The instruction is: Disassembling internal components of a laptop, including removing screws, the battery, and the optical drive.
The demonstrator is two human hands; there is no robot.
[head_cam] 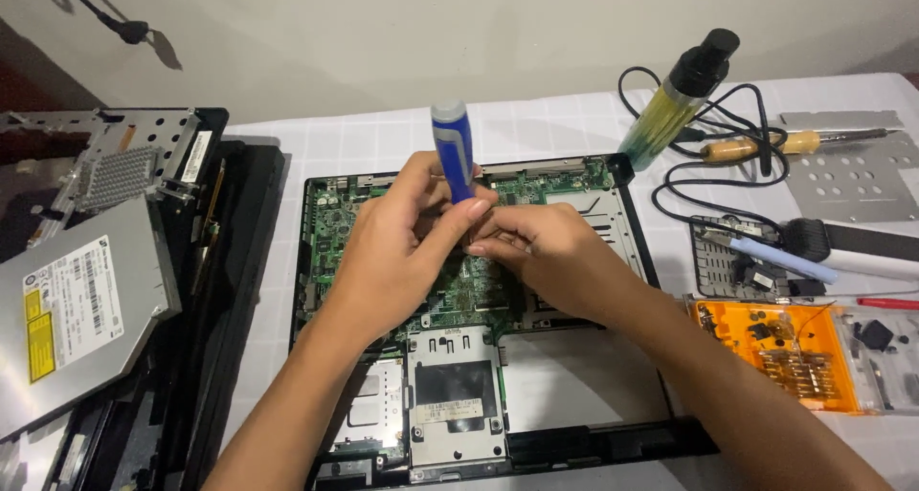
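Observation:
An opened laptop base (574, 376) lies on the white cloth, its green circuit board (335, 223) bare. My left hand (392, 252) grips a screwdriver with a blue and grey handle (452, 151), held upright over the board's middle. My right hand (550, 256) reaches in from the right, its fingertips pinched at the lower shaft of the screwdriver, close to the board. The tip and whatever it touches are hidden behind my fingers.
At left, an optical drive (77, 309) rests on stacked black laptop panels, with a metal bracket (115, 161) behind. At right are a spray bottle (675, 99), a soldering iron (766, 146) with a black cord, a perforated metal plate (852, 180), a brush (842, 242) and an orange bit case (795, 352).

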